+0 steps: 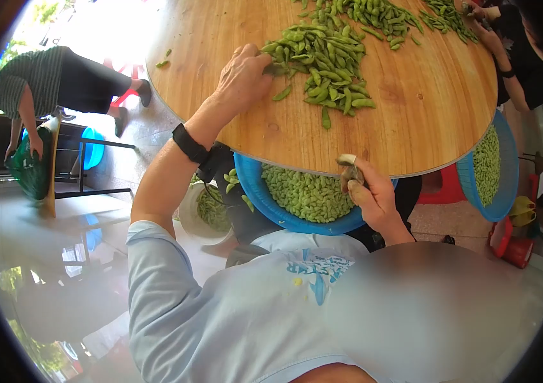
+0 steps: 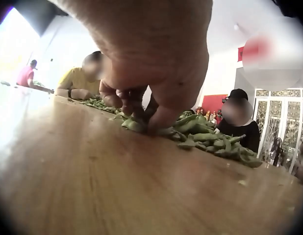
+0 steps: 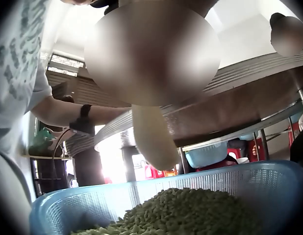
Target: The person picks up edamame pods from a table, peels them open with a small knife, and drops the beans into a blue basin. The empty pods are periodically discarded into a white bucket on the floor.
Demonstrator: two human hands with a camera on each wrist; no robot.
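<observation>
A pile of green edamame pods [image 1: 332, 60] lies on the round wooden table [image 1: 424, 108]. My left hand [image 1: 244, 73] is at the pile's left edge, fingers bent down to the tabletop. In the left wrist view its fingertips pinch an edamame pod [image 2: 134, 125] at the table surface. My right hand [image 1: 375, 196] is at the table's near edge, above a blue basket [image 1: 260, 203] of shelled beans [image 1: 306, 195]. Its fingers are bent, with a pale covering on one fingertip; I cannot tell whether they hold anything. The right wrist view shows the beans [image 3: 186, 210] heaped below that hand.
A second blue basket [image 1: 506, 172] of beans stands at the right. A pale bucket [image 1: 188, 214] with pods sits below the table's left side. Another person's hands [image 1: 479, 22] are by more pods at the far right. A person [image 1: 45, 83] bends over a green bag [image 1: 32, 163] at the left.
</observation>
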